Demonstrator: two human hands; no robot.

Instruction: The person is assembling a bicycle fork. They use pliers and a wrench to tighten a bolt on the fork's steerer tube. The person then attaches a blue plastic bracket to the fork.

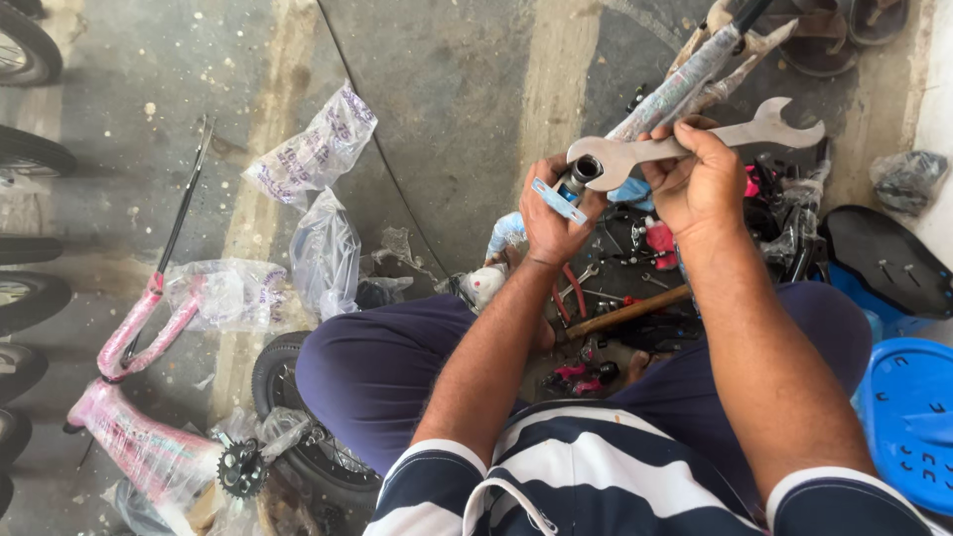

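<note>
My left hand (pixel 549 213) clamps fork tube (pixel 581 174); right hand (pixel 695 179) closed on flat spanner (pixel 685 144); spanner may slip off toward 3 o'clock.

A pink bicycle frame (pixel 139 397) wrapped in clear plastic lies at the lower left of the concrete floor (pixel 457 89), its chainring (pixel 241 467) beside a black wheel (pixel 298 437). Crumpled plastic bags (pixel 313 149) lie further up. A wooden-handled hammer (pixel 625 311) rests among small tools. Blue plastic seats (pixel 908 417) sit at the right edge.
</note>
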